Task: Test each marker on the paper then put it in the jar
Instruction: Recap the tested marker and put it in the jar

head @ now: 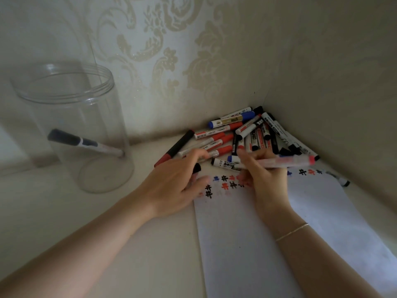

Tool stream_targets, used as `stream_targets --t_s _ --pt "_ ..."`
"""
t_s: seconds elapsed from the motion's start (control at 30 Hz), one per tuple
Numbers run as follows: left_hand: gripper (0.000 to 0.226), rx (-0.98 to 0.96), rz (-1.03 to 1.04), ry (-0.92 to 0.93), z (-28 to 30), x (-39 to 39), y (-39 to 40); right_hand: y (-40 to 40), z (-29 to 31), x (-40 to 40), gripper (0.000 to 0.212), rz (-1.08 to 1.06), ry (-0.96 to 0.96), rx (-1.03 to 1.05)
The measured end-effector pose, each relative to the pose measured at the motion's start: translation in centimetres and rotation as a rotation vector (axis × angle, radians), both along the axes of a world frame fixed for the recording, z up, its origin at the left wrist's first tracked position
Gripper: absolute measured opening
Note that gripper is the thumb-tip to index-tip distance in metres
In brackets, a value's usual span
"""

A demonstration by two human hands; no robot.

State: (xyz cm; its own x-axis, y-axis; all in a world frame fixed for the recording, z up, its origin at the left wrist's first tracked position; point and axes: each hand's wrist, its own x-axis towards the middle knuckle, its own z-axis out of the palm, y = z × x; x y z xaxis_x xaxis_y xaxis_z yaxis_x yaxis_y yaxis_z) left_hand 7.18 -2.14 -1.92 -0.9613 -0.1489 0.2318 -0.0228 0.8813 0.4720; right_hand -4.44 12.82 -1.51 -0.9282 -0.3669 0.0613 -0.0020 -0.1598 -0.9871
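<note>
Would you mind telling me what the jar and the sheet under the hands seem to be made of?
The jar looks like clear plastic, perhaps glass: you see through its wall to a marker leaning inside, and its rim has moulded screw threads. The sheet looks like plain matt white paper: thin, flat, no gloss, with ink marks along its far end.

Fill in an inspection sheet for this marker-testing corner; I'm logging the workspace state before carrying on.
Surface: pale tabletop in a wall corner.
Job's things: clear jar upright, one marker inside; paper with red, blue and black test marks; marker pile in the corner.
Clutter: nothing seen.
Hands: left hand at the pile's edge, grip blurred; right hand holds a red marker.
Cables: nothing seen.
Surroundings: patterned wallpaper.
</note>
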Motion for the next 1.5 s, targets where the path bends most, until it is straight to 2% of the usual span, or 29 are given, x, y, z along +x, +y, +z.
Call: stream_targets --t_s 0.07,0.13,0.2,0.5,0.7,0.87,0.97,1.07,1.2,1.3,1.5 --pt "0.024 0.123 0.028 0.043 -0.1 -0.1 0.2 -0.1 0.0 -0.2 0.015 0.057 -0.101 -0.105" --pt "0.018 0.15 0.028 0.004 -0.3 -0.4 0.4 0.1 0.0 -0.3 0.025 0.107 -0.198 -0.231" --pt "0.017 0.128 0.015 -0.037 -0.6 -0.7 0.5 0.3 0.2 -0.3 0.031 0.133 -0.227 -0.272" --pt "0.018 0.114 -0.001 0.014 -1.2 -1.1 0.4 0.2 -0.3 -0.1 0.025 0.136 -0.092 -0.154" --pt "0.019 0.054 -0.068 0.07 -1.0 -1.1 0.5 0.1 0.0 0.5 0.026 0.242 0.044 -0.035" --pt "0.017 0.102 -0.128 0.091 -1.2 -1.0 0.7 0.0 0.3 0.8 0.023 0.315 0.168 0.113" --pt "0.023 0.16 -0.119 0.097 -1.1 -1.0 0.8 0.3 0.3 0.6 0.033 0.247 0.089 0.038" --pt "0.017 0.173 -0.096 0.1 -0.9 -0.9 0.8 0.5 -0.1 0.0 0.036 0.048 -0.07 -0.104" --pt "0.022 0.207 -0.087 0.128 -0.4 -0.7 0.9 -0.1 -0.5 0.2 0.025 0.02 0.005 -0.01" --pt "0.034 0.266 -0.062 0.076 -0.4 -0.7 0.8 -0.3 -0.6 0.1 0.027 0.063 0.062 0.02" --pt "0.024 0.305 0.018 0.119 0.2 -0.2 1.3 -0.6 -0.7 0.3 0.028 0.062 0.197 0.123"
